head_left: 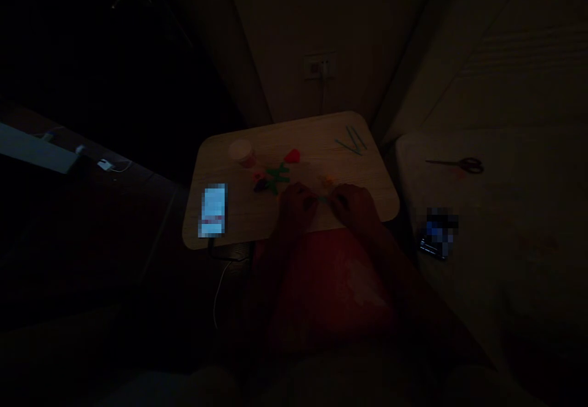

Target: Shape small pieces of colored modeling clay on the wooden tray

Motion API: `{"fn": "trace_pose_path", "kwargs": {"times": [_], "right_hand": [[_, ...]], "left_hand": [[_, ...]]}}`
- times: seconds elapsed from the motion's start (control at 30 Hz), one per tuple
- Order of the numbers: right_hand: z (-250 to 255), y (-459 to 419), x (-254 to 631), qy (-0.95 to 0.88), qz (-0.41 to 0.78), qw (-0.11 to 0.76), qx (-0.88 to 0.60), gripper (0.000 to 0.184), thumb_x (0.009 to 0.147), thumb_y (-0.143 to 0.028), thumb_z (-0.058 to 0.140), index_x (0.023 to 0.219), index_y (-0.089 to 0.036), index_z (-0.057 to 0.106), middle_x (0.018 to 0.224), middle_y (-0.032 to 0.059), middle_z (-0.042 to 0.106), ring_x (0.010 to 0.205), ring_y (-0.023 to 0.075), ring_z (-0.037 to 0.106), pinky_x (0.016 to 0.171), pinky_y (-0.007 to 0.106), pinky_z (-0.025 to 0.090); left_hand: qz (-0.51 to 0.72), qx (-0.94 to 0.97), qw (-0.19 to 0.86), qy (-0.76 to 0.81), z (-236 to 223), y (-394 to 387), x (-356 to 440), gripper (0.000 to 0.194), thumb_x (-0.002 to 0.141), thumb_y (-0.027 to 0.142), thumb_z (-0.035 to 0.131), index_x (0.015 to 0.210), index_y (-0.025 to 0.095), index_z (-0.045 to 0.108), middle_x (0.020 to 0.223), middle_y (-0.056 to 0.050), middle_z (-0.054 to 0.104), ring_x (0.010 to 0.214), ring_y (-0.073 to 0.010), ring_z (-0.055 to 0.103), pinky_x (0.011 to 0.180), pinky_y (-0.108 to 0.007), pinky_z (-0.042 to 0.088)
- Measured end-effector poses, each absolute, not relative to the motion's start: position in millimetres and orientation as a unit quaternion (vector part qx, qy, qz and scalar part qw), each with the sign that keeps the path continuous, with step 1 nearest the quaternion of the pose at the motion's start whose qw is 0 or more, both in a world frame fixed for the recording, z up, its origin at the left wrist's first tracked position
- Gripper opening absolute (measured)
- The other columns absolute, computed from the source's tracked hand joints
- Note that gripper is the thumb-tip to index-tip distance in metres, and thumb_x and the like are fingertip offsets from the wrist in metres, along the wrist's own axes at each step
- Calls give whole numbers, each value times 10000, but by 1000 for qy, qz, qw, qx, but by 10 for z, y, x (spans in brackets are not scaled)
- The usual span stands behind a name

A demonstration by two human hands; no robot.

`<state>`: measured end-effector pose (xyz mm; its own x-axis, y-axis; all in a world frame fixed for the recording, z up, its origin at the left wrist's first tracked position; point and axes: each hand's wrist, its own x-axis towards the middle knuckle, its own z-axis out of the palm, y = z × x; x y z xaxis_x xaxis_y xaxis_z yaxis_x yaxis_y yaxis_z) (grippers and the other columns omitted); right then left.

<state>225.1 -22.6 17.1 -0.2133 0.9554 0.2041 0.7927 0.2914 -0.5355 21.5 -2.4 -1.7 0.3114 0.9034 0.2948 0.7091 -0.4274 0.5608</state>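
Observation:
In the dim light, my left hand (pixel 297 205) and my right hand (pixel 353 204) are close together over the near edge of a small wooden table (pixel 257 214). Their fingers are pinched on a short greenish strip (pixel 323 199) that spans the gap between them. What it is made of, I cannot make out. Just beyond lies a small yellow-orange piece (pixel 327 180). Left of it are several green pieces (pixel 278 174), a pink piece (pixel 258 175), a dark purple piece (pixel 260 185) and a red piece (pixel 292 156).
A lit phone (pixel 212 211) with a cable is at the table's left. A round lidded tub (pixel 241 152) stands behind it. Thin green sticks (pixel 353 141) lie at the back right. Scissors (pixel 459 164) and a second device (pixel 437 235) rest on a pale surface to the right.

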Motion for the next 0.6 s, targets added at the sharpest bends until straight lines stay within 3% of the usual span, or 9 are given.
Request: {"fn": "trace_pose_path", "kwargs": {"times": [0.37,0.6], "right_hand": [[189,-211,2149,-758,124,216,-602,203,961,-317,609,930,-202,774,988,122,801,935,263,685,821,362,430],[202,-152,2072,-750,83,190,-628,204,936,-327,624,912,-211,790,935,127,802,886,277,688,771,374,417]], "left_hand": [[277,795,152,519,-15,-43,223,67,895,235,719,939,189,741,1034,-91,667,1042,-268,619,969,-433,520],[275,797,145,517,-1,-62,224,144,855,156,702,992,186,734,1073,-94,658,1076,-274,613,987,-433,521]]}}
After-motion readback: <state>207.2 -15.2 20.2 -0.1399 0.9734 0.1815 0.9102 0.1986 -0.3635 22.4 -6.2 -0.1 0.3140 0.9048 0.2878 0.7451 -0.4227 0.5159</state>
